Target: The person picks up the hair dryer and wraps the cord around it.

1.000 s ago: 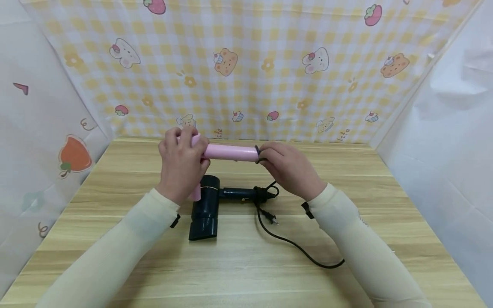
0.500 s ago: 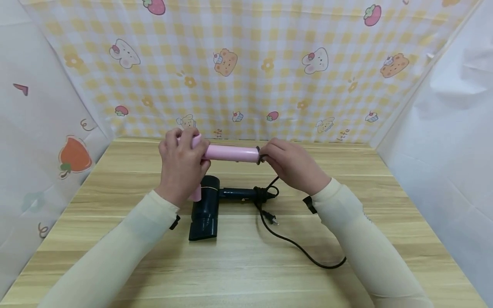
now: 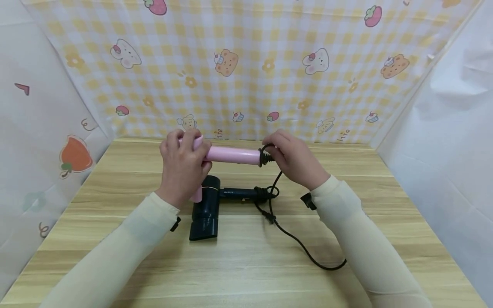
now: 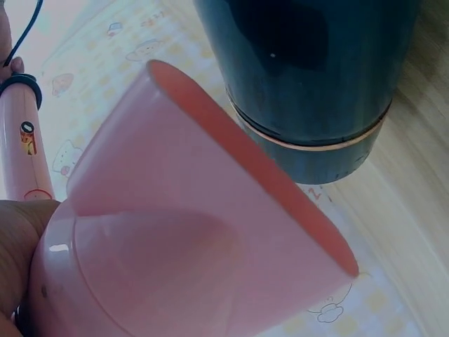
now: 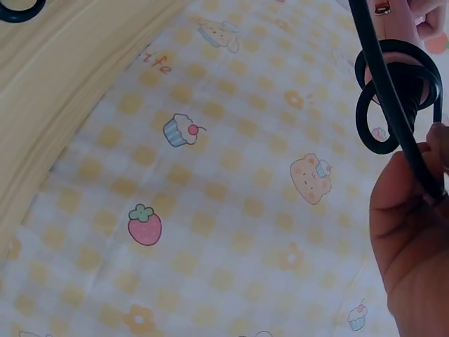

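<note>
My left hand (image 3: pixel 182 164) grips the head of a pink hair dryer (image 3: pixel 235 155), which is raised above the table with its handle pointing right. Its flat, wide nozzle (image 4: pixel 175 210) fills much of the left wrist view. Curled fingers of my right hand (image 3: pixel 295 160) pinch the black power cord (image 3: pixel 279 177) just past the handle's end. Loops of that cord circle the handle end in the right wrist view. Below lies a black hair dryer (image 3: pixel 205 211) on the table, its own cord (image 3: pixel 262 193) wound round its handle end.
A black plug (image 3: pixel 269 217) lies near the black dryer's handle. One length of cord (image 3: pixel 308 252) curves over the wooden table (image 3: pixel 239 273) toward my right forearm. Behind the table hangs a yellow checked cloth (image 3: pixel 265 81), with white sheets at both sides.
My right hand has moved slightly up and away from the handle end, drawing the cord with it. More dark coil shows there, and the hanging cord has shifted. My left hand stays nearly still.
</note>
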Available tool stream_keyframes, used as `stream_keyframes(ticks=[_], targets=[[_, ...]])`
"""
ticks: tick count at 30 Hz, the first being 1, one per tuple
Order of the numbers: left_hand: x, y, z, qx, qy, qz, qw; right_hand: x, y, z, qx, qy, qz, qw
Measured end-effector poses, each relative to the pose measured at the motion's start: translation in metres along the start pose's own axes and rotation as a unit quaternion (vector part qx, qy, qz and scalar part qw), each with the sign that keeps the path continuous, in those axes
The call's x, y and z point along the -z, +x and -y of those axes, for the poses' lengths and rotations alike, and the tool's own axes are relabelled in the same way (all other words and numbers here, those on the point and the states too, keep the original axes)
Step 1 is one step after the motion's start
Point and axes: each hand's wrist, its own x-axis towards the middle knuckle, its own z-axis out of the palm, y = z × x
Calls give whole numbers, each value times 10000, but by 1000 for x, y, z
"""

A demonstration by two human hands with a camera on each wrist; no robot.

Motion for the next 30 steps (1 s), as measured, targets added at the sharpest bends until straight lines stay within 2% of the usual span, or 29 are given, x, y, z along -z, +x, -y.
stream_keyframes(ticks=[4,8,18,21,27,30], targets=[[-1,0,-1,-20,-45,-55,10000,0,2,-3,-334,136,-76,9993],[0,-1,-2,-23,-97,-74,9999,-1,3,-7,-796,401,12,9960],[3,-2,-6,-54,-187,-157,9997,-1,2,-17,-1788,926,288,9791],[4,-2,-7,-69,-248,-140,9996,-1,3,-19,-2031,1211,392,9709],[4,-4,-7,-168,-301,-223,9992,-4,3,-24,-2545,2010,661,9437],[4,-5,-7,-209,-291,-217,9991,-7,1,-27,-2628,2147,666,9383]])
